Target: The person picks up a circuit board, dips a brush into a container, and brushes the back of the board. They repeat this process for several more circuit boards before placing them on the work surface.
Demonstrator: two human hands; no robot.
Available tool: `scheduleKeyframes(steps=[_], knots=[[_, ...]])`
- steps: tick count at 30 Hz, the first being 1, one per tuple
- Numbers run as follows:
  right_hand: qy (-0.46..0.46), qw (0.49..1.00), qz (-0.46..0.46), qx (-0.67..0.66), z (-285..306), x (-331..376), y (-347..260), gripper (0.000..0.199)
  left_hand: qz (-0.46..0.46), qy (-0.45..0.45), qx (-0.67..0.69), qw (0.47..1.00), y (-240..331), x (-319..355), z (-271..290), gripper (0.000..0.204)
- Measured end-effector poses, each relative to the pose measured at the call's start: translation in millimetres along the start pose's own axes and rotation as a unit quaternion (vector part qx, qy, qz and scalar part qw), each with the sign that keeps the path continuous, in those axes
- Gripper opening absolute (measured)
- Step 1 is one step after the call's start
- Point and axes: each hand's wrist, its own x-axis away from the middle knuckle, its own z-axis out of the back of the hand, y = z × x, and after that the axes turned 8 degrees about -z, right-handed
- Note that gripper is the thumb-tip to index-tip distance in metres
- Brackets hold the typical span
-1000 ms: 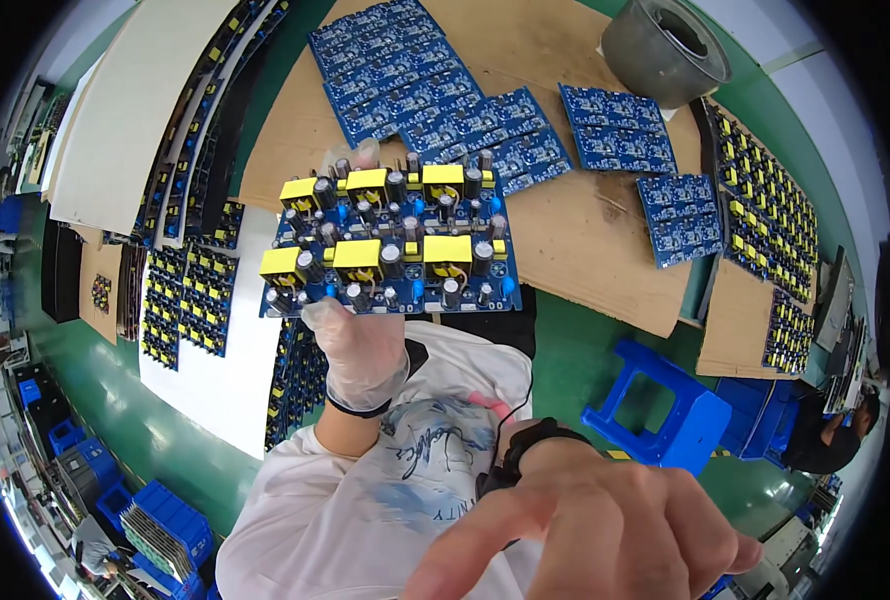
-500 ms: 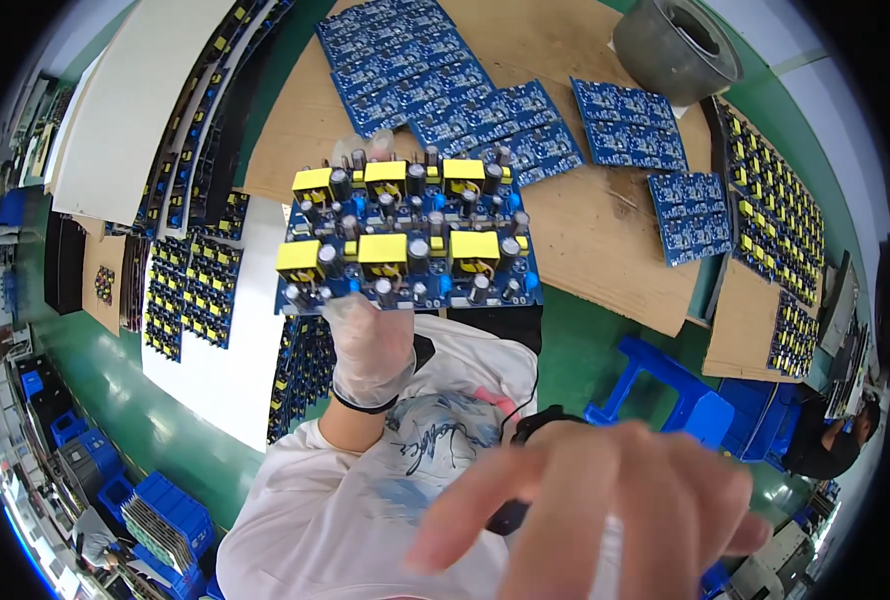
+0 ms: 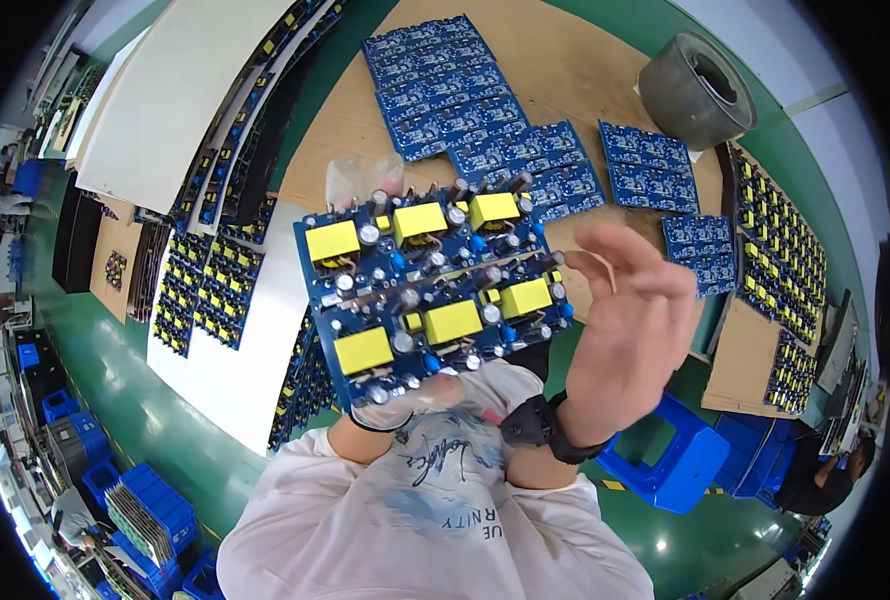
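A blue circuit board panel (image 3: 435, 285) with yellow transformers, capacitors and other parts on its upper face is held up in front of my body, tilted. My left hand (image 3: 405, 402), in a thin clear glove, grips it across its width. Its fingertips show beyond the far edge and part of the hand at the near edge; the board hides the rest. My right hand (image 3: 630, 325), bare with a black watch-like band (image 3: 545, 428) at the wrist, is raised just right of the board. Its fingers are bent but apart, fingertips close to the right edge; contact is unclear.
Several blue panels (image 3: 445, 85) lie on the brown table (image 3: 555, 60). A grey metal ring-shaped drum (image 3: 698, 90) stands at the far right. Populated boards (image 3: 780, 240) lie right, others (image 3: 210, 285) on a white sheet left. A blue stool (image 3: 670, 455) stands lower right.
My right hand has moved from the near foreground up to the board's right side. The held board has tilted and turned, showing more of its upper face, and my left hand still holds it.
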Motion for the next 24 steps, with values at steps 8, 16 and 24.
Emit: scheduleKeyframes(steps=[8, 16, 24], knots=[[-0.013, 0.991, -0.108, 0.073, -5.1, 0.4, 6.8, 0.020, 0.013, -0.023, 0.068, 0.997, -8.2, -8.8, -4.1, 0.040], [-0.031, 0.992, -0.106, 0.061, -6.1, -0.6, 10.0, 0.023, -0.037, 0.028, 0.226, 0.973, 0.0, -39.4, -25.6, 0.066], [-0.088, 0.995, -0.009, 0.043, 10.2, 2.5, 6.5, 0.032, -0.074, 0.074, 0.382, 0.918, 5.1, -69.8, -46.6, 0.095]])
